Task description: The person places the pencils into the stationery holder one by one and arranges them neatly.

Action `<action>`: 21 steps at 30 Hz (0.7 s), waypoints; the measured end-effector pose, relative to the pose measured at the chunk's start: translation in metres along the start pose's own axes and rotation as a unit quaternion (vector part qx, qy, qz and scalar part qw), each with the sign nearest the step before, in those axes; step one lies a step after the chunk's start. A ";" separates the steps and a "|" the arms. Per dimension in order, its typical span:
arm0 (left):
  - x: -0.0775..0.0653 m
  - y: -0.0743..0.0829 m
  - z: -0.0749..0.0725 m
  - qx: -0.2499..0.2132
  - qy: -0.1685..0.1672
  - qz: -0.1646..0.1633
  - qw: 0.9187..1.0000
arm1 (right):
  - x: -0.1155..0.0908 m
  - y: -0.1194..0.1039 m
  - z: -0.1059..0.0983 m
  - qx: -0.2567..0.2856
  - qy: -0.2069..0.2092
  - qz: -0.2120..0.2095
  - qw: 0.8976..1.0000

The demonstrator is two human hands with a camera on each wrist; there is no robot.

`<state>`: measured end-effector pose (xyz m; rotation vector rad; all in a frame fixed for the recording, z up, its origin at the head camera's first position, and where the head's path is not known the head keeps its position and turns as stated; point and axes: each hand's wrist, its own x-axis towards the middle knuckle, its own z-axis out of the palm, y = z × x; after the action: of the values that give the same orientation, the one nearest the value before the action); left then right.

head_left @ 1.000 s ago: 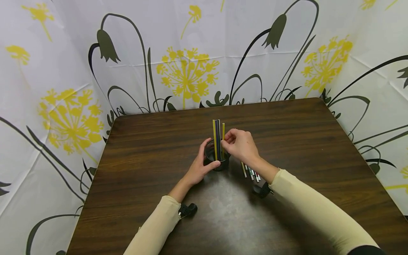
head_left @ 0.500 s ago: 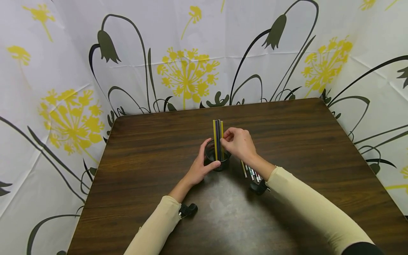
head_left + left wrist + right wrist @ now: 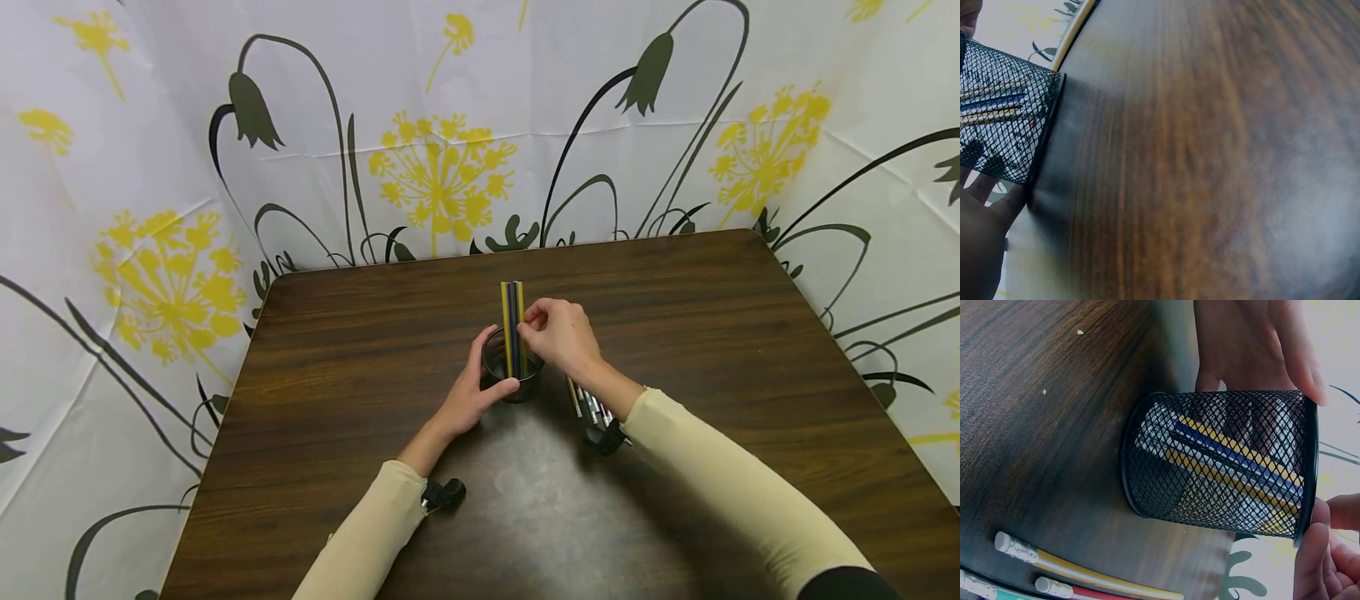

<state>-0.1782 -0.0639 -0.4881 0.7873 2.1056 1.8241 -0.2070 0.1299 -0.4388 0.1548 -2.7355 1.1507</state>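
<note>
Pencil cup [image 3: 512, 377]: left hand [image 3: 471, 398] grips its side. Right hand [image 3: 561, 337], fingers pinching a pencil [image 3: 522, 321], seats it inside; next likely release, fetch from spare pencils [image 3: 589, 405] right of cup.

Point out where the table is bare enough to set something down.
Bare wood spans the table right of the right hand, left of the left hand, and behind the mesh cup. It is crowded at the cup and the loose pencils beside it.

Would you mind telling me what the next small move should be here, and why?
Probably let go of the yellow pencil: the right hand pinches it upright among the pencils already standing in the mesh cup, which the left hand steadies. More pencils lie on the table beside the cup.
</note>
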 end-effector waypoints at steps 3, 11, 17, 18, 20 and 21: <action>0.000 0.000 0.000 -0.001 0.001 -0.001 1.000 | 0.001 0.000 0.000 -0.004 -0.003 0.004 1.000; 0.001 0.001 0.001 0.000 0.004 -0.005 1.000 | 0.003 0.000 -0.001 -0.006 -0.008 0.011 1.000; 0.000 0.001 0.001 -0.003 0.003 -0.004 1.000 | 0.002 0.000 0.000 0.006 -0.013 0.010 1.000; 0.000 0.001 0.001 -0.002 0.002 -0.004 1.000 | 0.002 0.000 0.000 0.009 -0.015 0.012 1.000; -0.001 0.001 0.000 -0.001 0.001 -0.005 1.000 | 0.002 0.000 -0.001 0.018 -0.022 0.016 0.999; -0.001 0.001 0.000 -0.001 0.002 -0.005 1.000 | 0.002 0.000 -0.002 0.024 -0.027 0.018 0.999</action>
<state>-0.1772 -0.0641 -0.4874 0.7722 2.1053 1.8236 -0.2085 0.1309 -0.4369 0.1465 -2.7687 1.2402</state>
